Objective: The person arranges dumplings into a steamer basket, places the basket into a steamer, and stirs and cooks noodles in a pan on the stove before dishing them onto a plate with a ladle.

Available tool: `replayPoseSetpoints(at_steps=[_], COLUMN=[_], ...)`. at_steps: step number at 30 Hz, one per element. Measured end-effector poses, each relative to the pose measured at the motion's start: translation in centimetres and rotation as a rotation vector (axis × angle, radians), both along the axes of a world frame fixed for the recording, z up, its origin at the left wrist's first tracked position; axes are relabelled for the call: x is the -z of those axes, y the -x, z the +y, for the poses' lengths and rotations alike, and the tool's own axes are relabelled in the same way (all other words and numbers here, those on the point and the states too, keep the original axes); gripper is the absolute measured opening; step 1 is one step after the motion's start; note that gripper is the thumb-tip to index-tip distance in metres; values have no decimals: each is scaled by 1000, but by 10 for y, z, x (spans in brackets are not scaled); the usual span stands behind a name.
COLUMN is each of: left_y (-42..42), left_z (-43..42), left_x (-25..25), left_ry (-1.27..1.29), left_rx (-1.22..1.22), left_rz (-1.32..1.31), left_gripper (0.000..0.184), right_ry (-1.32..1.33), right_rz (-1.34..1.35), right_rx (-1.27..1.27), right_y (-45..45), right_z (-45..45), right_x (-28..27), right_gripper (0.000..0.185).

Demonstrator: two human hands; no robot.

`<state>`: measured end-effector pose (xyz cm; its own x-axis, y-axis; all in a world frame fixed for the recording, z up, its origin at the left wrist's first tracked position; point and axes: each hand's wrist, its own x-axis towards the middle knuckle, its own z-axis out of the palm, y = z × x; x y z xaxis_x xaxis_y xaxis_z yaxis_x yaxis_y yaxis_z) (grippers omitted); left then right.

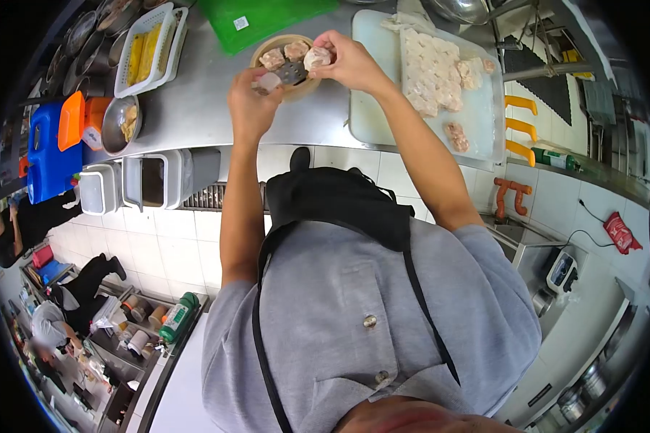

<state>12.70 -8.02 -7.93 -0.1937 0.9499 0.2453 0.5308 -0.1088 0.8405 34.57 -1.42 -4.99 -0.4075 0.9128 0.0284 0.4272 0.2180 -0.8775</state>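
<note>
My right hand (343, 63) pinches a pale dumpling (317, 58) over the right side of a round steamer basket (312, 89). At the basket's lower left, my left hand (255, 97) holds a small whitish translucent piece (269, 82) between its fingers. Two meat dumplings (272, 59) sit inside the basket, near its far rim, and a dark perforated base shows beside them. Right of my hands, a translucent tray (375, 115) bears many dumplings (430, 68) packed in rows, with a single one (456, 136) apart near its front.
A green board (263, 18) lies behind the basket. Left are a white basket with yellow items (146, 52), a metal bowl (122, 124) and a blue container (49, 155). Yellow handles (521, 128) stick out right of the tray. Other people are at the far left.
</note>
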Motion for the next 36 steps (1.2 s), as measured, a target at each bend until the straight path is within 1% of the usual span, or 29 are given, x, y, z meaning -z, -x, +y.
replayPoseSetpoints(at_steps=[1,2,3,4,5,7,9,10,12,14,16,17,19,20,22,23,24,25,26,27,28,29,30,31,32,33,34,35,36], left_y=[2,3,3,3,4,0,-4,-6,-10,-13,-17,-20,-21,-20,-18,-16,-15,-15,-14,-12,-6,6,20,35,53,68,80,89,96], left_z=[-1,1,1,3,10,16,23,26,32,36,42,42,48,53,55,58,58,56,52,48,46,47,53,64,81,102,126,152,169], left_x=[-4,-7,-13,-11,-7,-10,-15,-16,-15,-12,-11,-11,-6,1,0,-1,-3,-5,-8,-11,-15,-19,-20,-18,-13,-9,5,30,48], left_ry=[5,-1,-6,-2,17,38,67,68,159,198,229,203,171,146,131,164,200,201,118,37,35,87,133,129,232,324,309,286,260], left_rx=[-10,0,13,8,27,51,109,111,167,192,219,167,115,155,202,270,342,348,315,283,284,245,208,212,98,-20,-23,-143,-265], left_rz=[-6,90,187,182,200,210,463,461,595,644,698,708,720,719,719,727,733,734,730,726,729,566,405,412,247,77,79,198,314], left_gripper=[38,39,40,40,40,40,39,39,39,38,38,38,38,39,41,35,31,31,35,39,39,42,45,45,46,47,47,48,48], right_ry=[45,48,-120,-290,-290,-351,-372,-395,-337,-279,-262,-257,-437,-436,-429,-426,-344,-267,-266,-257,-250,-153,-157,-216,-273,-282,-201,-123,-146], right_rz=[-38,-45,-131,-215,-220,-346,-343,-335,-356,-369,-438,-436,-363,-362,-330,-328,-380,-432,-430,-394,-358,-251,-244,-292,-341,-336,-482,-627,-620], right_rx=[7,-4,-38,-69,-73,-138,-150,-163,-164,-156,-163,-154,-115,-111,-101,-96,-122,-149,-146,-29,87,171,177,289,399,401,391,382,387], right_y=[7,12,17,22,26,31,36,39,40,43,46,45,45,42,37,34,29,25,21,16,14,10,7,4,3,6,10,16,23], right_z=[3,5,6,8,10,14,17,19,22,22,23,21,19,20,16,19,23,29,36,45,55,66,82,101,117,135,155,169,177], right_x=[4,8,11,14,16,20,24,26,25,23,21,24,30,31,24,19,14,13,15,19,20,20,25,35,46,53,58,60,66], right_gripper=[52,52,50,49,49,46,45,45,45,46,26,26,26,26,35,35,32,30,30,27,24,22,22,24,27,27,34,42,42])
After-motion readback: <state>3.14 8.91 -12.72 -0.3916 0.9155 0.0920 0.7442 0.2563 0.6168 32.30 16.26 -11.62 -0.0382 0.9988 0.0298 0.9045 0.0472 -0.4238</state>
